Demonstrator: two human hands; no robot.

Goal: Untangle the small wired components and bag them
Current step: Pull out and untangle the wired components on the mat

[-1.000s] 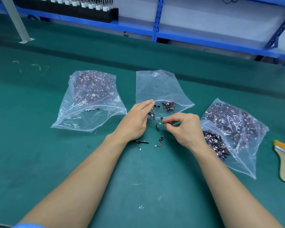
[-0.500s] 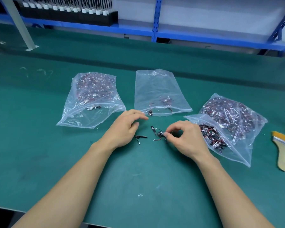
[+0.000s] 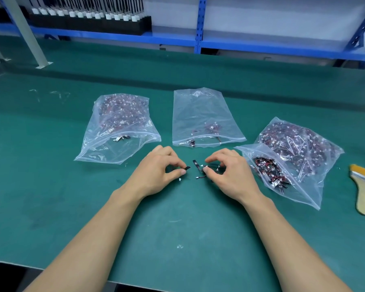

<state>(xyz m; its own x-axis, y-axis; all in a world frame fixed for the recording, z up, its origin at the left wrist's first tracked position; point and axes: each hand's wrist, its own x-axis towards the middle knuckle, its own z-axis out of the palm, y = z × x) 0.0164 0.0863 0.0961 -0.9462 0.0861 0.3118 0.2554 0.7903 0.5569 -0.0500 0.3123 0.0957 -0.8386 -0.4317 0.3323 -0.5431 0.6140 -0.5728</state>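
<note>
Our left grip (image 3: 156, 171) pinches one small black piece (image 3: 187, 168) between thumb and finger. Our right grip (image 3: 230, 173) pinches the little knot of wired pieces (image 3: 201, 172) just beside it, both low over the green counter (image 3: 177, 228). Just beyond, the middle bag (image 3: 202, 110) holds only a few pieces. The left bag (image 3: 118, 123) looks well filled, and the right bag (image 3: 293, 152) shows a heap at its open mouth, so we judge plenty remains to untangle.
</note>
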